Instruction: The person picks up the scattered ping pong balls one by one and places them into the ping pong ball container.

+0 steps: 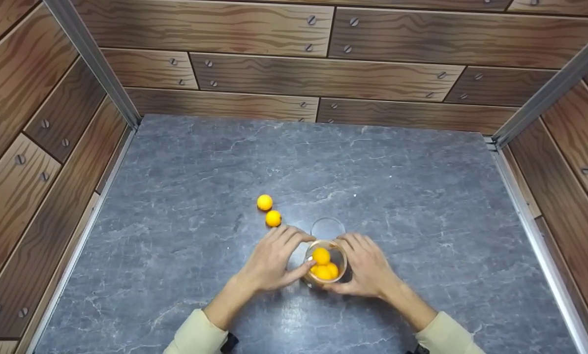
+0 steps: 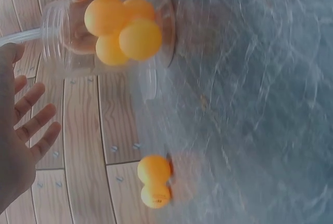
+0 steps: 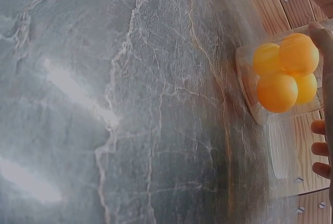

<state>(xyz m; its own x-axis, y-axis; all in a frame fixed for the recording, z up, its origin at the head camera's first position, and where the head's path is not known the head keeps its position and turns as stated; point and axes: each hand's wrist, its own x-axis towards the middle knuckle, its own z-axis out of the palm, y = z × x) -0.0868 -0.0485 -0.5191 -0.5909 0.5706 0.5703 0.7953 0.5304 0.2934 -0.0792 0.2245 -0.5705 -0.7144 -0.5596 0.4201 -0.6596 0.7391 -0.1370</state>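
Note:
A clear jar (image 1: 342, 263) with a threaded neck (image 2: 54, 39) stands upright on the grey table. Several orange balls (image 3: 277, 92), like table-tennis balls, are piled in its lower part. My right hand (image 1: 367, 265) holds the jar from the right, thumb on the near side and fingers on the far side. On the left, my left hand (image 1: 274, 255) has its fingers spread close to the rim, its thumb reaching over the mouth in the head view. No ball shows in its grasp. Just beyond the jar lies a clear round lid (image 1: 328, 227).
Two loose orange balls, one (image 1: 264, 202) a little farther back than the other (image 1: 273, 218), sit on the marbled table (image 1: 200, 172) beyond my left hand. Wood-patterned walls (image 1: 274, 76) enclose the back and both sides, with metal rails (image 1: 544, 246) along the side edges.

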